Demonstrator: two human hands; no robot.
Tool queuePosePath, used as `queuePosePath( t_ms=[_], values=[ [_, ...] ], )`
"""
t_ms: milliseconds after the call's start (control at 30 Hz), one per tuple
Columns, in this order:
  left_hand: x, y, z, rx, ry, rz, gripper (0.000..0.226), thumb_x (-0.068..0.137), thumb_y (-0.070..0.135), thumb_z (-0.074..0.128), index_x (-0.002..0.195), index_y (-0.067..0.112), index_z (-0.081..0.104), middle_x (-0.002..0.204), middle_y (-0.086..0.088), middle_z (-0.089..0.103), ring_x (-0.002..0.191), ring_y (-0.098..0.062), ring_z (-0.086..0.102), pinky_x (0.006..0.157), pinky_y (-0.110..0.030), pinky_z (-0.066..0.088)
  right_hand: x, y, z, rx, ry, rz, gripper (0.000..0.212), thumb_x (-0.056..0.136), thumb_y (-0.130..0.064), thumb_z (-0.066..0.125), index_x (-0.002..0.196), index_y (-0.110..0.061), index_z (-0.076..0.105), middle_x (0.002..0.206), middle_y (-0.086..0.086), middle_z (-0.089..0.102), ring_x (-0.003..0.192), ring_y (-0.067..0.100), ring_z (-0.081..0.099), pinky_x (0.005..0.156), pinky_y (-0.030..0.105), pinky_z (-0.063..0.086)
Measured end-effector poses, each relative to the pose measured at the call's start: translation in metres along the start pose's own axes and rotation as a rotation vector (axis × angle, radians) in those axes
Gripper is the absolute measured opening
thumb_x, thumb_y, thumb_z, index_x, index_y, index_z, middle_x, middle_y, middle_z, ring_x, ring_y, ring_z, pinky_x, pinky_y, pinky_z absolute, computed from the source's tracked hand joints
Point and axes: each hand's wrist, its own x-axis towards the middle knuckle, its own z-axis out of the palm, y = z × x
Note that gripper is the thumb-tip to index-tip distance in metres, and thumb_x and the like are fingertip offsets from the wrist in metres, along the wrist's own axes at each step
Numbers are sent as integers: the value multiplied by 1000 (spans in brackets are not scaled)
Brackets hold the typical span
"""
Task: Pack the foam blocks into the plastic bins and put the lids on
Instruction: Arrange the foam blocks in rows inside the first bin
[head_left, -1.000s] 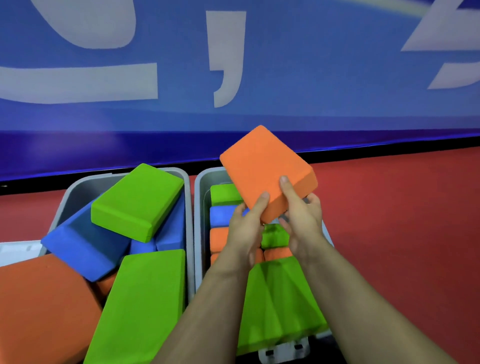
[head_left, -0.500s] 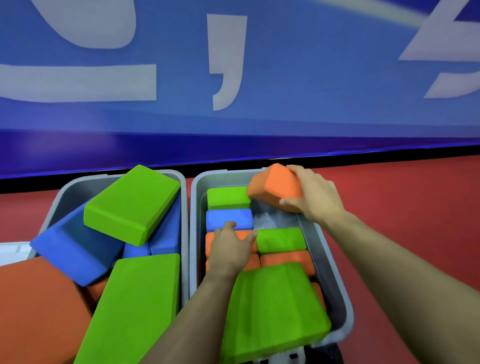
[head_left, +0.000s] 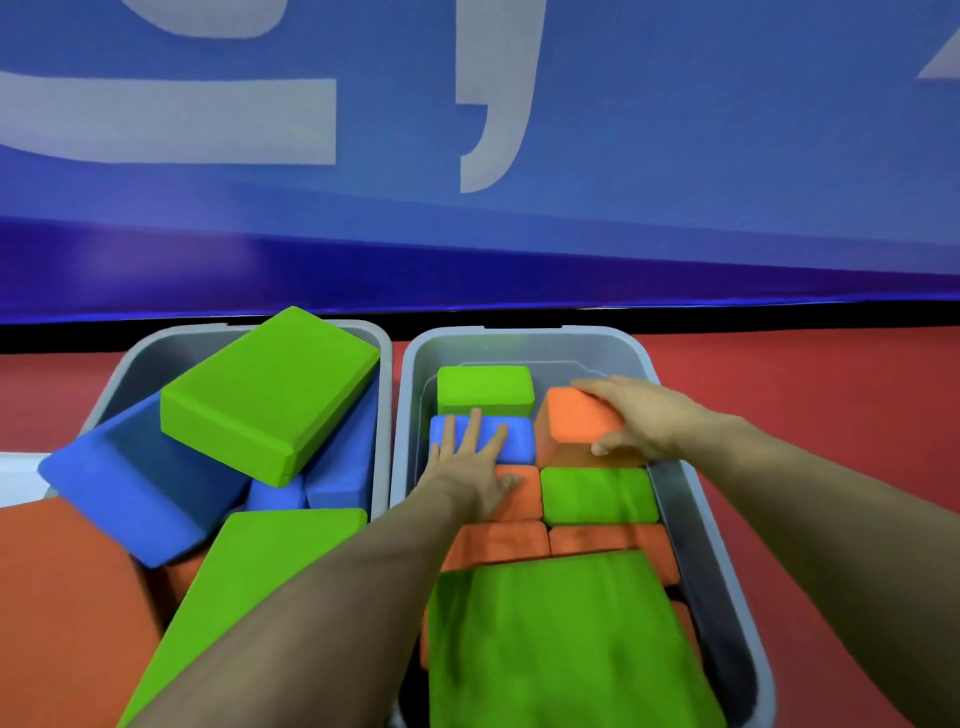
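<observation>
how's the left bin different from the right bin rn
In the left bin the foam blocks lie jumbled and tilted, a green block heaped above the rim; in the right bin they stand in neat rows, except one large green block lying across the near end. Both hands work in the right bin: the left hand lies flat on a blue block, the right hand holds an orange block. Neither touches the left bin. Both are grey, lidless.

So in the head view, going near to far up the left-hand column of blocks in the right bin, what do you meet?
Big green block lying on top → orange block → orange block under the left hand → blue block under its fingers → green block → the bin's far wall.
</observation>
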Motion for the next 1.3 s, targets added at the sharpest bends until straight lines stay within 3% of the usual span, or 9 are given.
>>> queuePosePath(
  t_ms=[167, 467, 600, 700, 800, 933, 1067, 1133, 1300],
  values=[
    [11, -14, 31, 160, 19, -3, 83, 97, 69, 30, 160, 32, -9, 166, -4, -19, 153, -36, -19, 125, -52, 3, 22, 7, 31, 112, 54, 0, 83, 91, -60, 60, 159, -30, 23, 163, 2, 30, 150, 24, 27, 124, 51, 13],
    [6, -19, 33, 117, 65, 25, 81, 97, 69, 32, 159, 35, -9, 167, -2, -19, 152, -31, -24, 125, -45, -6, 49, 10, 96, 184, 88, 44, 74, 91, -56, 63, 155, -29, 34, 157, 0, 40, 148, 23, 28, 123, 54, 11],
    [4, -20, 38, 64, 77, 28, 81, 97, 71, 32, 158, 39, -10, 166, 0, -23, 151, -30, -26, 125, -45, -8, 57, 9, 84, 128, 10, 46, 80, 87, -62, 64, 153, -27, 37, 155, 3, 42, 143, 26, 38, 119, 47, 26],
    [2, -21, 42, 20, 76, 19, 80, 97, 70, 32, 158, 41, -11, 165, 3, -25, 151, -31, -27, 125, -46, -8, 75, -9, 70, 188, 161, -6, 82, 84, -66, 65, 152, -28, 39, 153, 3, 40, 141, 29, 39, 114, 50, 36],
    [0, -20, 41, 49, 96, 29, 79, 98, 68, 32, 158, 39, -10, 166, 1, -24, 151, -32, -27, 125, -46, -8, 99, -36, 56, 199, 265, -128, 78, 87, -60, 66, 153, -34, 35, 157, 1, 33, 145, 27, 30, 116, 52, 33],
    [1, -21, 43, 26, 109, 36, 78, 98, 68, 33, 158, 40, -9, 166, 1, -23, 151, -31, -26, 125, -45, -7, 131, -56, 45, 127, 197, -176, 76, 90, -58, 63, 155, -33, 32, 159, 0, 32, 148, 25, 23, 118, 52, 30],
    [2, -22, 44, 15, 123, 37, 77, 97, 69, 32, 158, 42, -7, 166, 3, -23, 151, -30, -26, 125, -42, -10, 147, -63, 50, 105, 68, -115, 79, 90, -59, 62, 156, -31, 29, 149, 9, 37, 140, 33, 31, 115, 50, 32],
    [3, -23, 45, 34, 126, 36, 79, 94, 74, 26, 158, 42, -8, 166, 2, -22, 151, -30, -26, 124, -42, -11, 149, -66, 57, 153, 44, -124, 77, 89, -55, 67, 154, -32, 32, 147, 10, 37, 137, 34, 34, 114, 48, 34],
    [5, -23, 47, 55, 127, 40, 104, 61, 80, -9, 157, 42, -10, 167, 0, -21, 152, -32, -25, 123, -43, -12, 146, -72, 59, 129, 75, -138, 70, 92, -52, 65, 149, -28, 35, 149, 7, 42, 136, 34, 38, 111, 48, 36]
  ],
)
